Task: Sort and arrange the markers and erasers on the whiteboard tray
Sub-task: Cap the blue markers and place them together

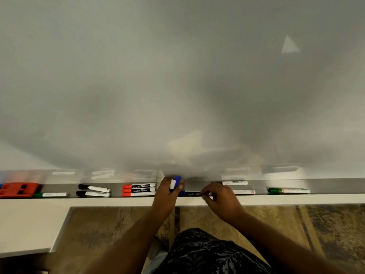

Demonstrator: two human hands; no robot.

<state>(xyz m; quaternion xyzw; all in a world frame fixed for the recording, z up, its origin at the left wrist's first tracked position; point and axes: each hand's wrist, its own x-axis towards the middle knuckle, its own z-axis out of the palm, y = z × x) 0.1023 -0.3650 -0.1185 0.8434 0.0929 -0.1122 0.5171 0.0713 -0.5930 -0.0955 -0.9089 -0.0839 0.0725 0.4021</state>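
Two hands work mid-tray, head view only. Left hand [167,189] grips a blue marker [175,182], cap end up, near the tray's [325,184] back edge. Right hand [219,196] pinches a second blue marker [190,193] lying along the front edge. Red markers [138,190] already stacked as 3 just left of the hands; black markers [92,190] further left, one skewed; red eraser [18,189] at the tray's left end w/ a green marker [50,194] beside it. Another green marker [288,190] sits well to the right. Probably grouping blues: lay both parallel, caps same way, next to the reds w/o nudging that stack. Later, bring greens together.
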